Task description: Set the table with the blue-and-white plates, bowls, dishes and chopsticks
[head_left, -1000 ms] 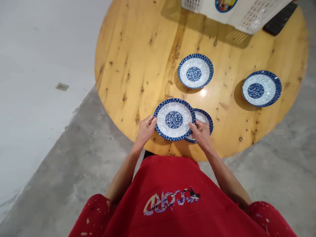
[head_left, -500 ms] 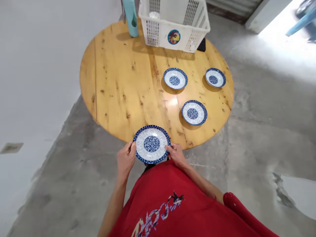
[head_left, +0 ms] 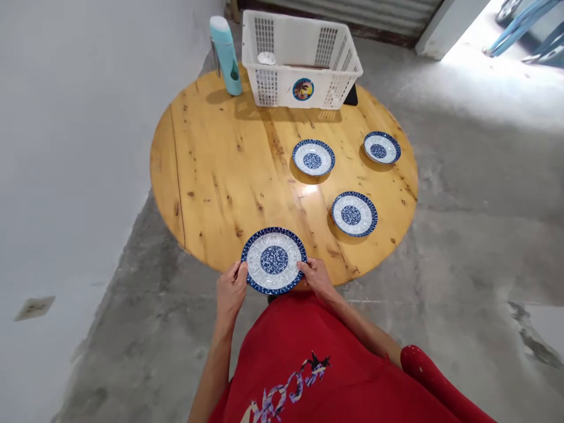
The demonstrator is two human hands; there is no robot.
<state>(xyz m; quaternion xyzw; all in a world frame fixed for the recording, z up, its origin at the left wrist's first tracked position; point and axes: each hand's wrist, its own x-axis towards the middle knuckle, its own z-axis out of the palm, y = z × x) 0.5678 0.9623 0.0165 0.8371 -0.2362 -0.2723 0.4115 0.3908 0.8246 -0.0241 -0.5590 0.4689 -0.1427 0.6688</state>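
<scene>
A blue-and-white patterned plate is held level in front of my body, over the near edge of the round wooden table. My left hand grips its left rim, thumb on top. On the right rim, my right hand has its thumb above and its other fingers hidden beneath. Three similar plates lie apart on the right half of the table: one near the middle, one at the far right and one closer to me.
A white plastic basket stands at the table's back, with a small white item inside. Left of it is a light-blue bottle; a dark flat object lies behind its right corner. A white wall rises on the left.
The view has tilted up a little, showing more of the basket and the bottle's top. Both hands still hold the plate, which now overlaps the table edge slightly more.
</scene>
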